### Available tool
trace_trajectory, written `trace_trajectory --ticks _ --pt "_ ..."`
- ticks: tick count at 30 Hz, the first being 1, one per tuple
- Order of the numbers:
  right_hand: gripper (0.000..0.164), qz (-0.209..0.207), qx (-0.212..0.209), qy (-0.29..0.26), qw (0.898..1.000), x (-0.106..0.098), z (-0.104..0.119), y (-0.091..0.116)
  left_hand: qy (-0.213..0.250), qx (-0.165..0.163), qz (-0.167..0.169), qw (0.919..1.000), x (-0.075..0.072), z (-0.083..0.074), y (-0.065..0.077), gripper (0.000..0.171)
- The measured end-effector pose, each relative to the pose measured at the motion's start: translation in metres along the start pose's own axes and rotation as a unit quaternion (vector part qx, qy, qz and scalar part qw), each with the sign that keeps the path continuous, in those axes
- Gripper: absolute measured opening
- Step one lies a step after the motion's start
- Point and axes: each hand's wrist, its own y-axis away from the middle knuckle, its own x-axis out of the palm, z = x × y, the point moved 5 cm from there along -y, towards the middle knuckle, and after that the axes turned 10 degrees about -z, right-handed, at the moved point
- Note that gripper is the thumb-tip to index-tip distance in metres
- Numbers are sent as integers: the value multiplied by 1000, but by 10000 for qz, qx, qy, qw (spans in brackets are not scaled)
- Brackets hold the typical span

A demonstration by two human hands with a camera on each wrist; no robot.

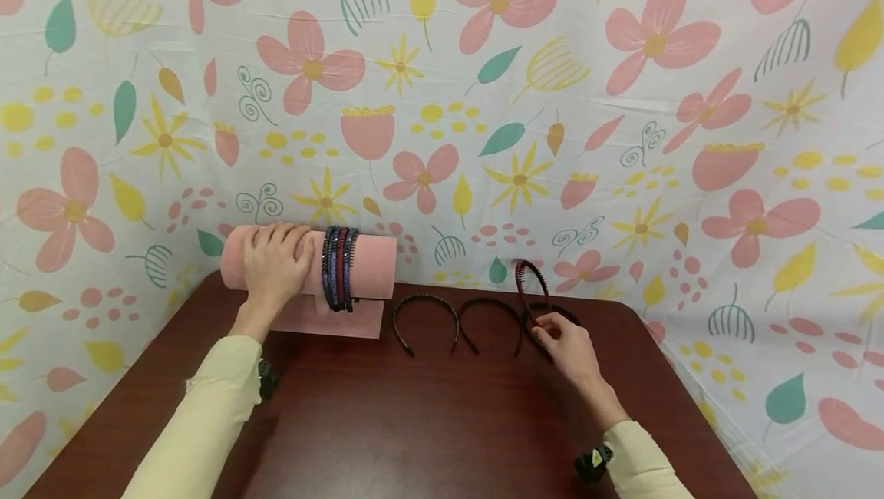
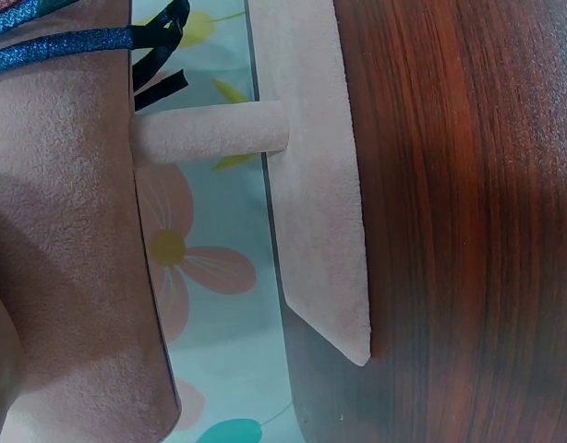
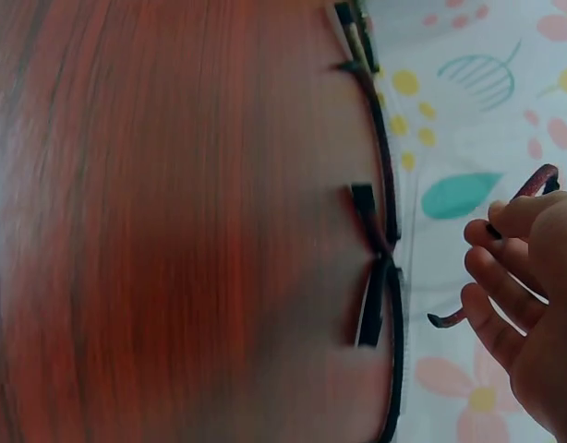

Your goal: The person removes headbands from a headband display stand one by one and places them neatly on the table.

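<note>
At the back left of the table, my left hand (image 1: 275, 265) grips the top of a pink plush headband stand (image 1: 376, 265), its fingers curved over the roll. Several glittery headbands (image 1: 337, 269) in blue, dark and red circle the roll beside that hand. The left wrist view shows the stand's short post (image 2: 210, 132) and flat base (image 2: 316, 185). My right hand (image 1: 569, 349) pinches a dark red toothed headband (image 1: 521, 280) near one end, holding it raised and upright. In the right wrist view, its other tip (image 3: 442, 320) shows below the fingers.
Along the table's back edge lie a thin toothed headband (image 1: 424, 297), a dark headband (image 1: 489, 301) and another dark one (image 1: 569, 315) partly behind my right hand. A flower-printed cloth (image 1: 428, 61) hangs behind the brown table (image 1: 387, 422).
</note>
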Motion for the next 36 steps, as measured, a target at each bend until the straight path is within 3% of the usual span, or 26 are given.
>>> trace_trajectory --ticks 7,20,36 --pt "19 -26 107 131 9999 -14 -18 3 11 3 -41 10000 0 -1 -1 37" --pt "20 -473 324 697 9959 -38 -49 8 5 36 -132 9999 1 0 0 37" --pt "20 -365 721 1154 9900 -50 -81 11 -19 3 -24 10000 1 1 1 38"
